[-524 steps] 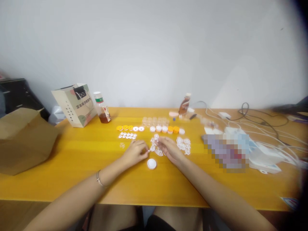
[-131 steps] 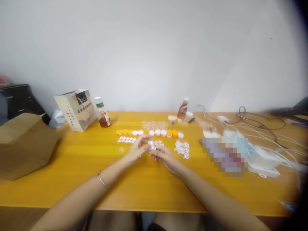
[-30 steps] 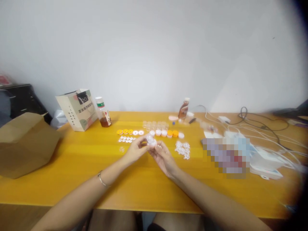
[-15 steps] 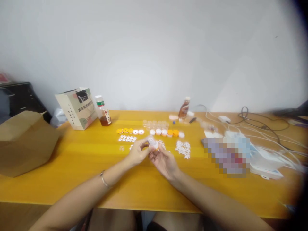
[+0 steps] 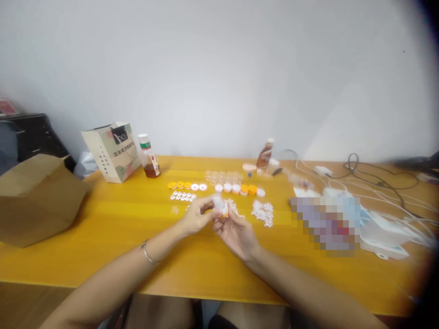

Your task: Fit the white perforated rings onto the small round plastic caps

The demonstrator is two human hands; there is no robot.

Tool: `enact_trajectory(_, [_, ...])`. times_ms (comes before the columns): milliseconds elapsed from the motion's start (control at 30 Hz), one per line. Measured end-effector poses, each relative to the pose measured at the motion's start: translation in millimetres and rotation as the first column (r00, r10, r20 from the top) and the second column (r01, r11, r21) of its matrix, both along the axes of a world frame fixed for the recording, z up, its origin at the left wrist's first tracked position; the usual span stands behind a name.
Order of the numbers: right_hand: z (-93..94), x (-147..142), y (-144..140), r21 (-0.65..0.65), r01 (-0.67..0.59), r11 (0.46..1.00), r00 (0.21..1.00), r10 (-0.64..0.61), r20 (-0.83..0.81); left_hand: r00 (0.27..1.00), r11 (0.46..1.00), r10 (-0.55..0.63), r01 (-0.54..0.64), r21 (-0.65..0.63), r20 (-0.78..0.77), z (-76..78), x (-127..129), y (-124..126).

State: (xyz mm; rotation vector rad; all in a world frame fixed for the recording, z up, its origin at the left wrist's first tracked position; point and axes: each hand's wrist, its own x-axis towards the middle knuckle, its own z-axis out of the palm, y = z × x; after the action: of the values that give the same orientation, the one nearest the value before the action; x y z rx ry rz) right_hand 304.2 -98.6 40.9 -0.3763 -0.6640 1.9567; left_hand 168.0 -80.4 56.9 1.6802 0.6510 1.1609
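Pinching a small round clear jar (image 5: 220, 205) between left hand (image 5: 196, 216) and right hand (image 5: 233, 231) above glossy wooden table (image 5: 113, 237)

Small clear jar (image 5: 219, 205) with orange-white cap, held above table.
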Motion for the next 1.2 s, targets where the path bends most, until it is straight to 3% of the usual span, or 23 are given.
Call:
enact_trajectory(200, [-1.4, -10.8, 3.3, 0.206, 0.149, 0.967, 0.96, -0.191, 0.203, 0.966, 0.966, 0.258, -0.258, 0.024, 0.013, -5.3, 12.7, -2.6])
enact_trajectory(400, [2.7, -25.2, -4.5, 0.204, 0.291, 0.935, 0.918, -0.333, 0.216, 0.959, 0.959, 0.282, -0.281, -0.02, 0.02, -7.6, 20.4, -10.8])
enact_trajectory(667, [15.3, -33.4, -12.0, 0.068, 0.253, 0.965, 0.952, -0.261, 0.159, 0.973, 0.972, 0.23, -0.23, -0.048, -0.007, -2.2, 19.1, -9.5])
enact_trajectory(967, [12.8, -29.9, -4.6, -0.12, 0.221, 0.968, 0.974, -0.211, 0.086, 0.969, 0.969, 0.245, -0.245, 0.011, -0.037, -7.5, 21.1, -3.6])
enact_trajectory(1200, [3.7, -22.3, -0.9, -0.001, 0.042, 0.999, 0.999, -0.042, 0.02, 0.993, 0.964, 0.1, -0.112, -0.242, -0.064, -6.8, 8.5, 2.1])
